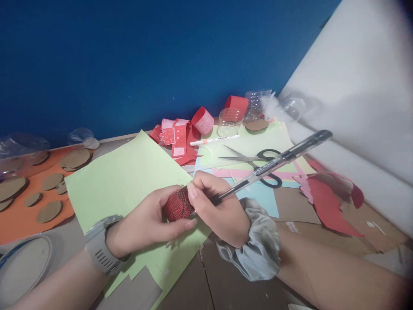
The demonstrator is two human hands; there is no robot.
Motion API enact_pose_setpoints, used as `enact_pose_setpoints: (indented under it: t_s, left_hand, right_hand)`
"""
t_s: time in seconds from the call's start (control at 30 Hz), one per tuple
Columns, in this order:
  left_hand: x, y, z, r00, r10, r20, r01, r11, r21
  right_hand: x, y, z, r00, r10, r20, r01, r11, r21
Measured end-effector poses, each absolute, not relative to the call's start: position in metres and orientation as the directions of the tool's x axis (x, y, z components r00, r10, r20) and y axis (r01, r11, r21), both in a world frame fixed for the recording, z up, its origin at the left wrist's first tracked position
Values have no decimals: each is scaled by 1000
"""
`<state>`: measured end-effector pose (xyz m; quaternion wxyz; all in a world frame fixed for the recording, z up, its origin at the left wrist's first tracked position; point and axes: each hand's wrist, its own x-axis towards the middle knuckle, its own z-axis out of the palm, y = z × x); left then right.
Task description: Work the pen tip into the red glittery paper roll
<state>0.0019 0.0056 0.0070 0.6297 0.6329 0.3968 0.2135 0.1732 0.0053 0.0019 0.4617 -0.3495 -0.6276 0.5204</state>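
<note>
A small rounded red piece with black crosshatched lines (177,206) is held above a light green sheet of paper (129,172). My left hand (151,215), a grey watch on its wrist, is closed around the piece from the left. From the other side my right hand (219,206) has its thumb and index finger on the piece's right edge. A clear-barrelled black pen (267,168) is tucked in that same hand, its capped-looking end pointing up and right. Where the pen's other end lies is hidden by the fingers.
Black-handled scissors (254,159) lie open on coloured paper behind my right hand, near a white marker (214,141). Red paper pieces (180,137) and a clear plastic cup (229,122) stand by the blue wall. Cardboard discs (75,159) rest on orange paper at left.
</note>
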Motion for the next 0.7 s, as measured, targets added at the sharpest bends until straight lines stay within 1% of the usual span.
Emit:
enact_pose_setpoints:
  t_s: [0.27, 0.43, 0.6, 0.7]
  left_hand:
    - [1, 5, 7, 590, 774, -232, 267, 84, 960]
    - [0, 5, 5, 599, 765, -236, 246, 105, 964]
    - [-1, 5, 3, 607, 757, -240, 225, 126, 966]
    - [0, 5, 3, 604, 761, -238, 225, 123, 966]
  right_hand:
    - [174, 5, 5, -341, 917, 207, -79, 191, -978]
    - [174, 6, 5, -355, 909, 217, -126, 184, -975]
    - [175, 6, 4, -356, 912, 201, -100, 177, -979]
    - [174, 7, 2, -350, 910, 224, -104, 200, -974]
